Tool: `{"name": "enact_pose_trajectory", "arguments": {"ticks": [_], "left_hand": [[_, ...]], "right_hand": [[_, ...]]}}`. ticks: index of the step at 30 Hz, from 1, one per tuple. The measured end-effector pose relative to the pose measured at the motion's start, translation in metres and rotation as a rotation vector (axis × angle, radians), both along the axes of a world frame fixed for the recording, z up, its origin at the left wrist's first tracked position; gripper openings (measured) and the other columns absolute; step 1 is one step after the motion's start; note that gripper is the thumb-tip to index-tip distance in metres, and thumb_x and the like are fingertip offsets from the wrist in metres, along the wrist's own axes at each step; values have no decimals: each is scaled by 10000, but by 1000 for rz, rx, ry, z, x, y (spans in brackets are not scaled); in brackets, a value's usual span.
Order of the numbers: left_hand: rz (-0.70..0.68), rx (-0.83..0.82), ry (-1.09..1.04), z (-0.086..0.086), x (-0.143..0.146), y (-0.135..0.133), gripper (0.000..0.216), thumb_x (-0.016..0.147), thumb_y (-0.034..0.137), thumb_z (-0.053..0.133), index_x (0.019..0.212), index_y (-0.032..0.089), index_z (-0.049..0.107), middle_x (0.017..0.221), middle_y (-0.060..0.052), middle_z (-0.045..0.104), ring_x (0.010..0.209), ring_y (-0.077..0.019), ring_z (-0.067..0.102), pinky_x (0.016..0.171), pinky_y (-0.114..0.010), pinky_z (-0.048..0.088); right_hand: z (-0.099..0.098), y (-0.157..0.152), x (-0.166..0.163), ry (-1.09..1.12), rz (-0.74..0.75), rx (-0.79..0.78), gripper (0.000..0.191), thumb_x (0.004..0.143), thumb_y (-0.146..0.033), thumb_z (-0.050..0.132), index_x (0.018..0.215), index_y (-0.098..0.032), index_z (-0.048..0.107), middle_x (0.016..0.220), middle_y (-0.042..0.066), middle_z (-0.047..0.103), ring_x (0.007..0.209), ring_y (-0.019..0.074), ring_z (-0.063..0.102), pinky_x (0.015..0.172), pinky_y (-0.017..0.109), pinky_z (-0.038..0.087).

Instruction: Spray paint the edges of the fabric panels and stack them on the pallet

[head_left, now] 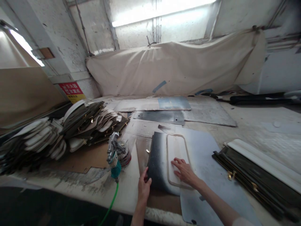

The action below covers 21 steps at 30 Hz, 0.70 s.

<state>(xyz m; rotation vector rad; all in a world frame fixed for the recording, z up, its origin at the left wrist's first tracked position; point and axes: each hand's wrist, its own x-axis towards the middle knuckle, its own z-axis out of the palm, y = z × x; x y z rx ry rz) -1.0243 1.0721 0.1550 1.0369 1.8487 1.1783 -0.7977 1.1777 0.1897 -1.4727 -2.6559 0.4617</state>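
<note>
A dark sheet (pixel 157 163) with a pale, sprayed-looking zone lies before me on the bench. On it is a white rounded rectangular panel (pixel 175 147) framed by a tan rim. At the dark sheet's lower left edge, my left hand (pixel 143 186) pinches it between thumb and fingers. My right hand (pixel 184 172) rests on the white panel, palm down with fingers apart. Beyond the sheet's left edge shows a small gold zipper pull (pixel 147 151). A grey-white sheet (pixel 207 157) lies under and to the right of these pieces.
Left of my hands, a spray gun (pixel 113 150) with a green hose (pixel 112 201) leans by a stained can (pixel 125 155). Stacked dark and white pieces with zippers (pixel 91 122) fill the left; another stack (pixel 261 169) lies right. Flat boards (pixel 155 104) and a hanging cloth (pixel 169 69) are behind.
</note>
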Motion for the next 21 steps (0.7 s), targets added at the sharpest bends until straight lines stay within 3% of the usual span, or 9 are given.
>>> {"name": "enact_pose_trajectory", "arguments": {"ticks": [4, 8, 12, 15, 21], "left_hand": [[-24, -30, -13, -2, -4, 1, 553, 650, 172, 471, 1202, 168, 504, 1092, -59, 637, 931, -167, 579, 877, -320, 455], [-58, -14, 113, -2, -6, -2, 519, 687, 199, 440, 1199, 148, 502, 1195, -85, 584, 1058, -183, 539, 930, -330, 425], [-112, -76, 216, 0, -12, -10, 514, 748, 297, 411, 1228, 123, 464, 1201, -120, 569, 1058, -198, 541, 912, -341, 444], [-140, -59, 300, 0, -19, -10, 509, 747, 292, 412, 1220, 111, 465, 1228, -133, 544, 1115, -208, 509, 964, -350, 412], [-116, -17, 348, -6, -32, 24, 449, 774, 264, 358, 1177, 126, 500, 1177, -131, 572, 1081, -216, 531, 931, -372, 440]], "right_hand": [[-3, 0, -3, -14, -3, 12, 457, 761, -181, 492, 1212, -255, 497, 1307, 73, 459, 1135, 248, 413, 848, 383, 415], [-5, 3, -7, -24, 9, 17, 456, 729, -154, 506, 1177, -238, 520, 1275, 88, 482, 1116, 264, 427, 822, 398, 423], [-2, 8, -15, -9, 17, 33, 435, 689, -157, 547, 1119, -223, 558, 1210, 97, 525, 1063, 277, 462, 822, 419, 419], [0, 9, -23, 30, -16, 54, 422, 726, -205, 538, 1148, -211, 545, 1174, 96, 552, 1035, 261, 489, 851, 401, 412], [-5, 11, -38, 89, -187, 108, 431, 811, -172, 425, 1238, -153, 481, 1224, 113, 538, 1121, 209, 476, 917, 314, 397]]}}
